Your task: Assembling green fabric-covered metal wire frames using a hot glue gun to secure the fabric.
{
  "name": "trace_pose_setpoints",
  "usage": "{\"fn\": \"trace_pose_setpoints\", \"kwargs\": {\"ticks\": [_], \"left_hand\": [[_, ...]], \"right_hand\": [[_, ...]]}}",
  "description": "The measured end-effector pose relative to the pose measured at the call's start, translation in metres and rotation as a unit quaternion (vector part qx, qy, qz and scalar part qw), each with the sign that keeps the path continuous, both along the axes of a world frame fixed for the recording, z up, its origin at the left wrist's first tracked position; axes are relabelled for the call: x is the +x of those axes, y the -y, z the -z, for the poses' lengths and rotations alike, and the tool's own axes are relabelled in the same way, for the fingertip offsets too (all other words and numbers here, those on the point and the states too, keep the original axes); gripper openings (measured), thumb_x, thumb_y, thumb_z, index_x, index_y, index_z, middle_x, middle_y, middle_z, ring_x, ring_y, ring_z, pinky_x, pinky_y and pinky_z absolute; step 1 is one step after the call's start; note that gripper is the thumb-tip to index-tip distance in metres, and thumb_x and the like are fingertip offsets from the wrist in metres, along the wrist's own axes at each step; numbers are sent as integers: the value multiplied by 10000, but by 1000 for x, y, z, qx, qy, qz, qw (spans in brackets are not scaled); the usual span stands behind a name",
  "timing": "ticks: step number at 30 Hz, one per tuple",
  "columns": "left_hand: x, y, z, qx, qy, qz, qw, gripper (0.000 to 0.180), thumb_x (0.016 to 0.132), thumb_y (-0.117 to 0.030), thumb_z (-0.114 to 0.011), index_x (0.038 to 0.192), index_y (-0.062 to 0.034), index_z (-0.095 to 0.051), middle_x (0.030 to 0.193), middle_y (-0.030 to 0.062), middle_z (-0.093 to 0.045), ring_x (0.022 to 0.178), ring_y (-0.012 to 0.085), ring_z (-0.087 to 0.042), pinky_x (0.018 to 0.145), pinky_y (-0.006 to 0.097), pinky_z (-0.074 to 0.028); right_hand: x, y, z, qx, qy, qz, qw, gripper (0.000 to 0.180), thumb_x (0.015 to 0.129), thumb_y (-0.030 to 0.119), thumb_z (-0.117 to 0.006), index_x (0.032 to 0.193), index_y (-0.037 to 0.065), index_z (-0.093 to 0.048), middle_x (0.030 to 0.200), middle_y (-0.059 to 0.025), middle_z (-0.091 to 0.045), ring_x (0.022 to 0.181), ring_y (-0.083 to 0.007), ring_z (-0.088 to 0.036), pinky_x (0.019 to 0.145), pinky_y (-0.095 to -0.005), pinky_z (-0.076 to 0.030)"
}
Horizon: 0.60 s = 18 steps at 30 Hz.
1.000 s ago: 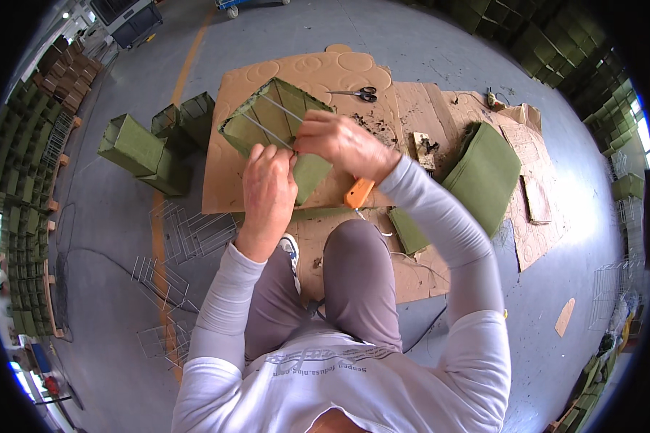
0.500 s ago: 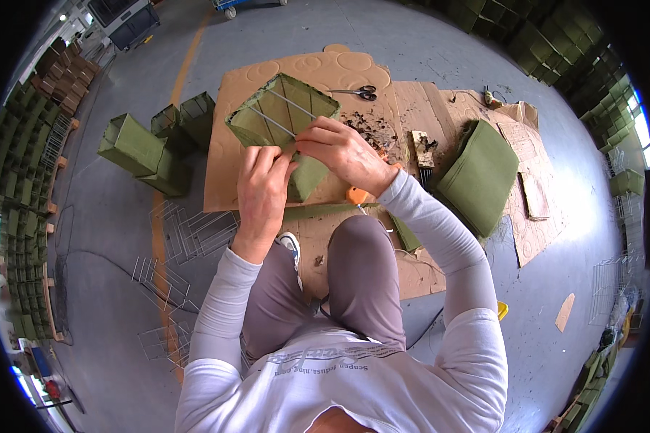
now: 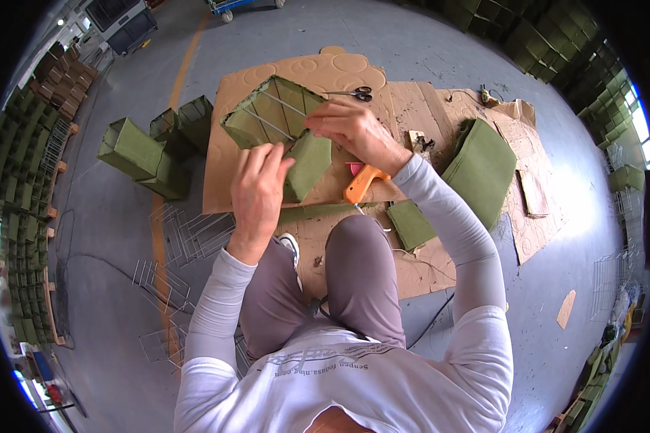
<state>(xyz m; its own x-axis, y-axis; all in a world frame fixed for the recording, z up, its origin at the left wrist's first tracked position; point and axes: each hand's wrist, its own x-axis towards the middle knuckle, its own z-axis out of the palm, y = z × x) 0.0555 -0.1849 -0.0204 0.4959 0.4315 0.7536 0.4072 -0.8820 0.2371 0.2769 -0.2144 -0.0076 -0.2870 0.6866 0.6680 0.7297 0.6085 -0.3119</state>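
A green fabric box (image 3: 313, 164) with metal wires across its opening rests tilted on the cardboard-covered work surface (image 3: 224, 166). My left hand (image 3: 258, 189) is at its near left corner, fingers curled and thumb close to the fingertips. Over the box's right corner, my right hand (image 3: 361, 133) has its thumb and fingers brought together near the fabric edge. Whatever either hand pinches is too small or hidden to make out. An orange glue gun (image 3: 362, 185) lies just right of the box, below my right wrist.
Black-handled scissors (image 3: 361, 94) lie beyond the box. Folded green fabric pieces (image 3: 484, 173) are stacked at right, with a smaller green piece (image 3: 410, 225) nearer me. Finished-looking green boxes (image 3: 133, 150) stand on the floor at left, near loose wire frames (image 3: 195, 234).
My hands have drawn apart at the box's corner, the right one moving up and the left slightly down. More of the box's side and the glue gun shows.
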Motion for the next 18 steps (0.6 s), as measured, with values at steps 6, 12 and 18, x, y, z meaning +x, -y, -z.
{"fn": "trace_pose_setpoints", "kwargs": {"ticks": [6,12,18], "left_hand": [[5,-5,5,17,-88,-38,995,106,800,-48,-709,856,8,-638,800,96,-546,795,259,-533,718,381,-482],[16,-16,0,-41,-111,-65,991,111,847,-71,-666,783,15,-636,791,146,-577,831,313,-564,734,427,-478],[53,-23,-21,-103,-73,-47,991,129,873,-80,-655,859,49,-663,873,186,-646,851,353,-626,778,407,-510]], "right_hand": [[-7,-8,11,67,128,-16,989,297,713,54,-662,1002,-17,-663,1005,-115,-654,980,-295,-600,829,-384,-531],[3,-42,-16,81,281,-61,954,107,730,62,-624,834,37,-618,912,-78,-649,1001,-278,-603,864,-339,-532],[28,-57,-11,43,287,13,957,230,757,29,-618,985,1,-643,1031,-127,-659,1048,-270,-614,888,-326,-525]]}}
